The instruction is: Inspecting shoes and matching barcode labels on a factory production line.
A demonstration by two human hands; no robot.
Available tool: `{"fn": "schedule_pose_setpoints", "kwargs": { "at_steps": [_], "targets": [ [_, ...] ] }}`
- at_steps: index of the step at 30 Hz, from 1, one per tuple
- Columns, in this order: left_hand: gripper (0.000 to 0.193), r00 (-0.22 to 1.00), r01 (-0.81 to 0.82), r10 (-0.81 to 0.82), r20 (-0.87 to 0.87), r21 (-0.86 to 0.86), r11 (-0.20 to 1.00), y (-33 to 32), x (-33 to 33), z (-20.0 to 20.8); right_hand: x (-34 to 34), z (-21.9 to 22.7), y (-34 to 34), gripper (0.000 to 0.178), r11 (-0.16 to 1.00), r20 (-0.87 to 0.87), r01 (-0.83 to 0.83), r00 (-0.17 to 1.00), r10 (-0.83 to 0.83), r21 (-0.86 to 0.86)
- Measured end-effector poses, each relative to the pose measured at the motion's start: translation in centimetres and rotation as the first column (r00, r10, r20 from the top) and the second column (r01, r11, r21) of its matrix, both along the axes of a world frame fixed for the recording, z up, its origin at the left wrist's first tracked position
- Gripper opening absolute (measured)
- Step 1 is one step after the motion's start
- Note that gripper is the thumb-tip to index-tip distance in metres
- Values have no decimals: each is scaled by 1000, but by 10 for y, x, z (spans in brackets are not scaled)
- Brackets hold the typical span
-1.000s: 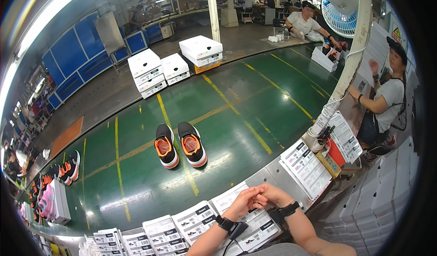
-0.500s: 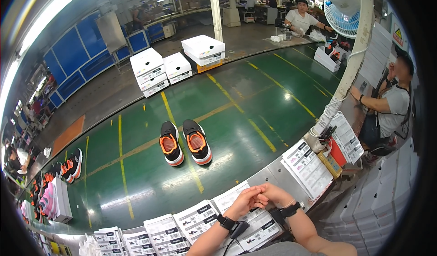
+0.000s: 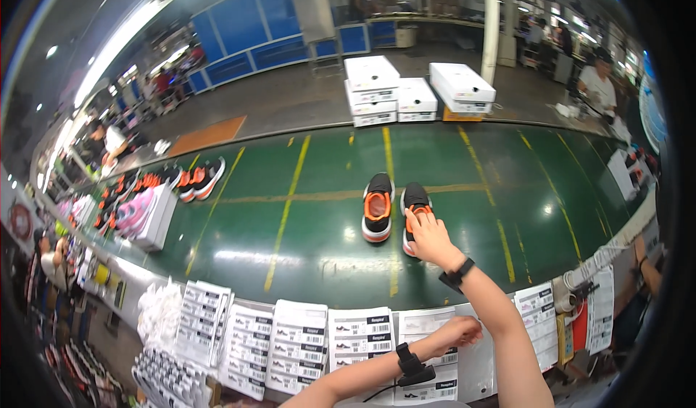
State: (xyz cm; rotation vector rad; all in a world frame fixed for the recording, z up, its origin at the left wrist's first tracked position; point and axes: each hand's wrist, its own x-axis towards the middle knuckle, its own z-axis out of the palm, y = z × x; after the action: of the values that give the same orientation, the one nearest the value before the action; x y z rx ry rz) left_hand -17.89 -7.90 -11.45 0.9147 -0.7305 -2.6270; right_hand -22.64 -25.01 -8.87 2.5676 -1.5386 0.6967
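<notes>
Two black sneakers with orange linings and white soles stand side by side on the green belt, toes pointing away from me. My right hand [image 3: 433,237] reaches over the right sneaker [image 3: 415,197] and grips it at the opening; the palm hides much of its heel. The left sneaker [image 3: 378,204] stands untouched, a small gap from the other. My left hand [image 3: 458,334] hovers above the sheets of printed labels [image 3: 424,322] at the near edge. Its fingers are loosely curled, and I see nothing in them.
White shoe boxes [image 3: 372,75] are stacked along the belt's far side. At the left, a white box [image 3: 161,218] with pink shoes stands beside more black and orange sneakers [image 3: 201,181]. More label sheets [image 3: 299,343] line the near ledge. A post [image 3: 605,254] rises at right.
My hands were together above the label sheets. The right one has reached forward onto the right sneaker, while the left stays near the ledge. The view has turned to the right-hand side less, more leftward.
</notes>
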Motion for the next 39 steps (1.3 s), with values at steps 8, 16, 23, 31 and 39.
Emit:
{"fn": "schedule_pose_setpoints", "kwargs": {
  "at_steps": [8, 16, 23, 31, 39],
  "targets": [
    [23, 992, 114, -126, -13, -344, 932, 33, 62, 42, 58, -20, -46, 82, 918, -352, 245, 927, -128, 313],
    [16, 979, -189, 203, -1, -370, 909, 65, 137, 65, 25, -23, -24, 56, 918, 75, 253, 955, -288, 306],
    [16, 817, -364, 554, 163, -600, 712, 80, 196, 59, -27, 79, 103, 54, 770, 458, 63, 771, -442, 635],
    [73, 743, 248, 369, 558, -742, 623, 98, 143, 66, -2, 57, 323, 50, 900, 260, 38, 951, -166, 434],
    [67, 688, 452, 535, 491, -866, 214, 90, 143, 71, -45, 44, 338, 33, 982, 486, 108, 857, -170, 152]
  ]
}}
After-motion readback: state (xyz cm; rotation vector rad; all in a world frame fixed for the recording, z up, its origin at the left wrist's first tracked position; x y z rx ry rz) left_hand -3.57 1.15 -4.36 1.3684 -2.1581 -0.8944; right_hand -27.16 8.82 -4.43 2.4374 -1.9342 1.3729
